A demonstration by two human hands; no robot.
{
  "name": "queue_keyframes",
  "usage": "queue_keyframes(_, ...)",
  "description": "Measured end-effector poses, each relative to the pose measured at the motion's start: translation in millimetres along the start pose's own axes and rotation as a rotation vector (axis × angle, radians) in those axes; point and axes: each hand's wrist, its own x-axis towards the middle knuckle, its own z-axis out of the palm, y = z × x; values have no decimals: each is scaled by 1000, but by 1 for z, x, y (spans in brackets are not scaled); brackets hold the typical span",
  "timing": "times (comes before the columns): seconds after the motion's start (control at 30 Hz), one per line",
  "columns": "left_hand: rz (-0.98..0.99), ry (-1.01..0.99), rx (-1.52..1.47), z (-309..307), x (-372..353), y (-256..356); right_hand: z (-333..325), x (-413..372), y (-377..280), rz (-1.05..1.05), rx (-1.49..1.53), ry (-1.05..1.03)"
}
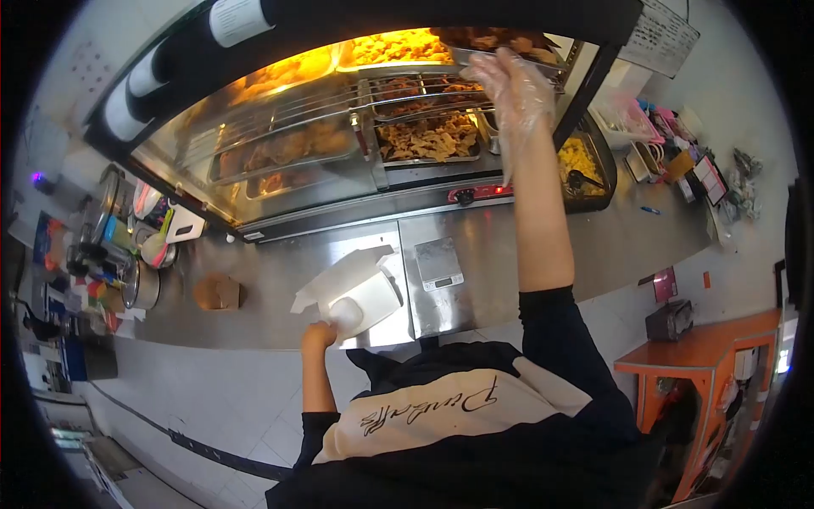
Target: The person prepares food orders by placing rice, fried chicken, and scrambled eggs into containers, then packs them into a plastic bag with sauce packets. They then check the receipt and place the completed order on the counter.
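My right hand [515, 85], in a clear plastic glove, reaches up to the top shelf of the lit food warmer, at the front edge of a tray of dark meat pieces [483, 39]. Its fingers look extended, and no food shows in them. Low on the steel counter, my left hand [319, 334] is closed at the near edge of an open white takeaway box [370, 304]. A round whitish item [346, 314] sits in the box beside that hand. Just right of the box lies a small digital scale [438, 264].
A brown paper box [217, 292] and a metal pot [141, 284] stand on the left of the counter. A black tray of yellow food [585, 170] is right of the warmer. An orange table [704, 341] stands at the lower right.
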Motion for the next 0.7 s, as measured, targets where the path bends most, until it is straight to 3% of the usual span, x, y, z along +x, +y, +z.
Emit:
queue_keyframes(0.03, -80, -185, 6, -39, -21, 28, 5, -9, -1, 13, -26, -20)
queue_keyframes(0.1, 333, -175, 40, -86, -32, 68, 8, -13, 1, 34, -13, -25)
queue_keyframes(0.17, 726, -41, -431, -138, -64, 141, 5, -11, 6, 43, 1, -57)
queue_keyframes(0.27, 836, -227, -1018, -204, -79, 247, -4, -12, 7, 71, 30, -95)
queue_keyframes(0.4, 948, -312, -1486, -239, -47, 355, -27, -34, -21, 28, -117, -10)
queue_keyframes(0.47, 873, -397, -1664, -242, -39, 393, -48, -27, -35, -178, -186, 120)
queue_keyframes(0.63, 856, -318, -1786, -241, -46, 431, -61, 26, -71, 80, -237, 20)
queue_keyframes(0.7, 886, -312, -1798, -240, -36, 434, -65, 40, -67, 94, -208, -7)
